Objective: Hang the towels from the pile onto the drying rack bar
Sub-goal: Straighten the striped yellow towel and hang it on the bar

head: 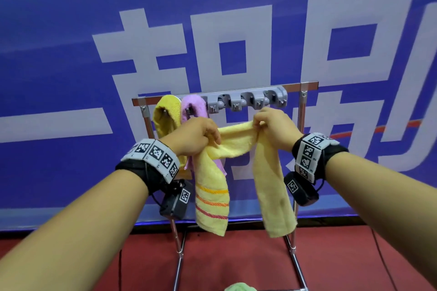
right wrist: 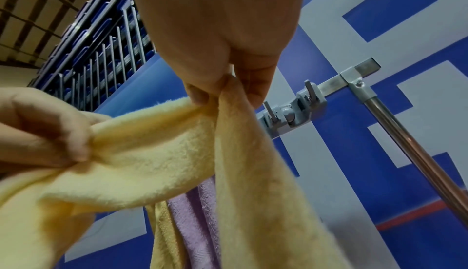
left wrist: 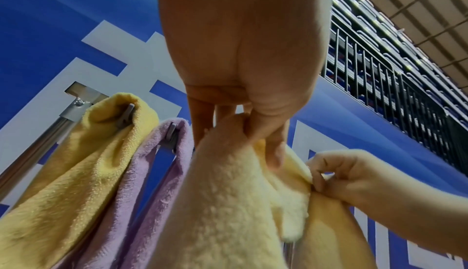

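Note:
A pale yellow towel (head: 236,142) with orange stripes at one end hangs between my two hands, in front of the drying rack bar (head: 298,86). My left hand (head: 198,134) pinches the towel near its middle, and the striped end droops below it. My right hand (head: 267,125) pinches the towel further along, just below the grey hook strip (head: 246,100). In the left wrist view the left hand (left wrist: 248,117) grips the pale towel (left wrist: 228,193). In the right wrist view the right hand (right wrist: 225,85) pinches the pale towel (right wrist: 157,153). A darker yellow towel (head: 165,116) and a purple towel (head: 194,106) hang on the left hooks.
The rack's metal legs (head: 178,255) stand on a red floor before a blue banner with white characters. A green towel (head: 238,287) shows at the bottom edge. Several grey hooks to the right of the purple towel carry nothing. A black cable (head: 383,262) runs over the floor at right.

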`<state>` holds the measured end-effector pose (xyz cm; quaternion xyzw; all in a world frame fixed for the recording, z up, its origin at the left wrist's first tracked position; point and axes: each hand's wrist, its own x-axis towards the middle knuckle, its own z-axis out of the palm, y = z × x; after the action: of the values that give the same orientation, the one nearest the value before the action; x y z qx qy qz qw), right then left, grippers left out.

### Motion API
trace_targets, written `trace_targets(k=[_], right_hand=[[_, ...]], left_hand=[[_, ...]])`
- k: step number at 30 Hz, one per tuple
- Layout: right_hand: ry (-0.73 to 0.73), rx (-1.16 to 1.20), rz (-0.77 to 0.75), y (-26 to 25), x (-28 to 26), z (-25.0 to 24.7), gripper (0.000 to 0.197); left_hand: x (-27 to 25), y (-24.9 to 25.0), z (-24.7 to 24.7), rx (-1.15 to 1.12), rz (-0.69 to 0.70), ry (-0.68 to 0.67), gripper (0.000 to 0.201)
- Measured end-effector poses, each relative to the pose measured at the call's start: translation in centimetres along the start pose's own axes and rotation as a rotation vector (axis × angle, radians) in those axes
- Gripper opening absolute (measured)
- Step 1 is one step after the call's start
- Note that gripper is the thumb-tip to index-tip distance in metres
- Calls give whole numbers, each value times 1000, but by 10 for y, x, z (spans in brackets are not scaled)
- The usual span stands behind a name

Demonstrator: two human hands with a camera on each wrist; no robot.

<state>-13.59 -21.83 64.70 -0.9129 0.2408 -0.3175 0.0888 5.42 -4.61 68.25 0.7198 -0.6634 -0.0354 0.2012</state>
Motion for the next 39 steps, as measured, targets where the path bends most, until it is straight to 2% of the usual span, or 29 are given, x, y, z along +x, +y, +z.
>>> trace_targets(k=[6,11,19,24,31,39], right_hand=[[-92,-104,-63,-11,7,2,49],[-54,-225,-91,-20,22,6,44],[52,-323,-131,-29,60,10,22],[106,-300,-105,-31,92,10,28],[110,-289,-79,-36,125,27,31],[105,-337,-68,-23,145,58,30]], left_hand=[[9,-11,6,272,-109,119,49],[17,-11,4,370,-101,246,46],[45,-15,-5,366,-124,452,36],[71,-22,-10,368,-148,562,27],[103,-37,-10,354,-254,599,25],[122,-63,8,393,-244,591,25]])
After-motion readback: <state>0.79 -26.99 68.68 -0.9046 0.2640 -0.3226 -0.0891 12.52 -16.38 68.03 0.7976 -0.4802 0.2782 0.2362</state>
